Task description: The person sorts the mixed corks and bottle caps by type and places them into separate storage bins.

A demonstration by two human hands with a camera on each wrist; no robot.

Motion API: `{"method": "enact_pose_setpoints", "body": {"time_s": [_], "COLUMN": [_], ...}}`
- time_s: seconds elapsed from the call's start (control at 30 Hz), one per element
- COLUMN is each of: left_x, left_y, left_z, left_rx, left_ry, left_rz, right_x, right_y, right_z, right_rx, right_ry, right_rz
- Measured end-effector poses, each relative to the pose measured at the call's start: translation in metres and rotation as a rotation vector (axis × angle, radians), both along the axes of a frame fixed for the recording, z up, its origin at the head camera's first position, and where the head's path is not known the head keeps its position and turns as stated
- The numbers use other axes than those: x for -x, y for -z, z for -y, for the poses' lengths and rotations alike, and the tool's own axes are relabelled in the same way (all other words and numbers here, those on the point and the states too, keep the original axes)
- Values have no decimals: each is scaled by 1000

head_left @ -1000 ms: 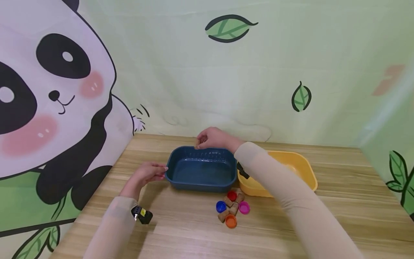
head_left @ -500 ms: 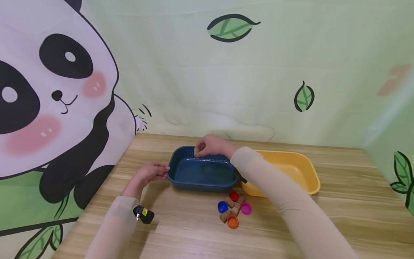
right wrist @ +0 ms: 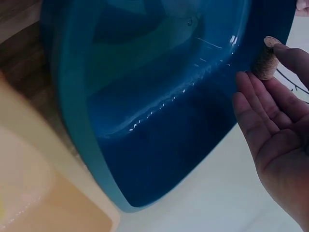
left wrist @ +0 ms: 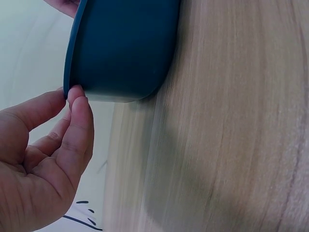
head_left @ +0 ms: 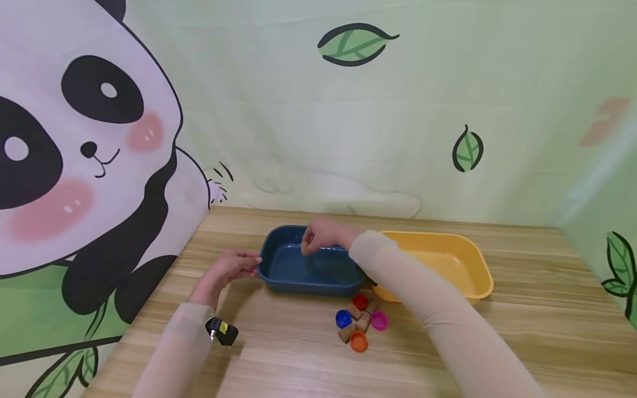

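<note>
A dark blue plastic basin (head_left: pixel 311 288) stands on the wooden table. My left hand (head_left: pixel 231 266) pinches its left rim between thumb and fingertips, as the left wrist view shows up close. Over the basin's inside, my right hand (head_left: pixel 325 232) holds a small brown cork (right wrist: pixel 265 60) between thumb and fingers. The cork points down toward the basin floor, its lower end apart from it in the head view. In front of the basin lies a small group of brown corks (head_left: pixel 364 321) with a red cap (head_left: pixel 360 301), a blue cap (head_left: pixel 343 318), a pink cap (head_left: pixel 379 320) and an orange cap (head_left: pixel 359 341).
A yellow basin (head_left: pixel 480 271) stands close by the blue one's right side, partly hidden under the right sleeve (head_left: pixel 428 293). Behind the table (head_left: pixel 537 326) hangs a pale green cloth (head_left: pixel 249 110) printed with a panda and leaves.
My right hand has come down and forward from the basin's far rim to over its inside, with the cork still held. My left hand stays at the left rim.
</note>
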State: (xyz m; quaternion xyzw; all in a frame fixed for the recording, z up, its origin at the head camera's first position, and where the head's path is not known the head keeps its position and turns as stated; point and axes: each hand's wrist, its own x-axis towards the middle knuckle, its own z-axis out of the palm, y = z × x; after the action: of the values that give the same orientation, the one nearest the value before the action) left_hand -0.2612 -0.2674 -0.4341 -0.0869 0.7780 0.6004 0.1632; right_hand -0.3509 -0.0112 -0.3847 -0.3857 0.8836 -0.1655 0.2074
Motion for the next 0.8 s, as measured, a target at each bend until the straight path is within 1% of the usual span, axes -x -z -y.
{"method": "enact_pose_setpoints", "body": {"time_s": [0.07,0.23,0.3,0.6,0.8], "left_x": [0,-1,-1,-1,-1], "left_y": [1,0,0,3,3], "left_z": [0,0,-1,-1,1], "left_rx": [-2,7,13,2,1], "left_ry": [-3,-15,-20,-19,-15], "left_rz": [0,3,2,-10,-20], "right_x": [-1,-5,-6,-8,-10], "right_y": [2,5,7,17,19], "right_z": [2,6,8,17,19], "right_rx": [-20,-71,-84,-174,-221], "right_ry": [1,-13,-18,-10,-17], "right_rz": [1,-43,-47,-6,-6]}}
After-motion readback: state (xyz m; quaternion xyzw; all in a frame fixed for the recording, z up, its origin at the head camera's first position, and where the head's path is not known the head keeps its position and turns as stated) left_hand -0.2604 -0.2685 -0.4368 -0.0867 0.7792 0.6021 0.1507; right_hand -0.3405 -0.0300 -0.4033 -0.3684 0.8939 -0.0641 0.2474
